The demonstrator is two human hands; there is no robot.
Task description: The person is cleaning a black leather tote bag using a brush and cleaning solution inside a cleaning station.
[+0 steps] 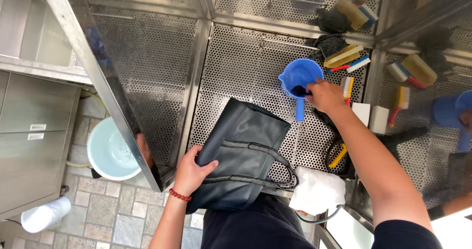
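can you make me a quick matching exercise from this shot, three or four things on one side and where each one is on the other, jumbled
Things:
1. dark handbag
2. blue scoop
3. white cloth
4. pale bucket

Places:
A. on the tiled floor
B. under the left hand
C. at the perforated table's near edge, right of the bag
D. right hand dips into it

Pairs: 1-B, 2-D, 3-C, 4-A

The left hand (pixel 191 173) lies near the front edge of the perforated worktop (pixel 236 67), palm down, fingers spread and curled in a grip, thumb pointing right — a red bead bracelet (pixel 179 195) circles its wrist. The right arm reaches bare and nearly straight toward the middle of the worktop; the right hand (pixel 324 95) has its fingertips pinched together, knuckles up.
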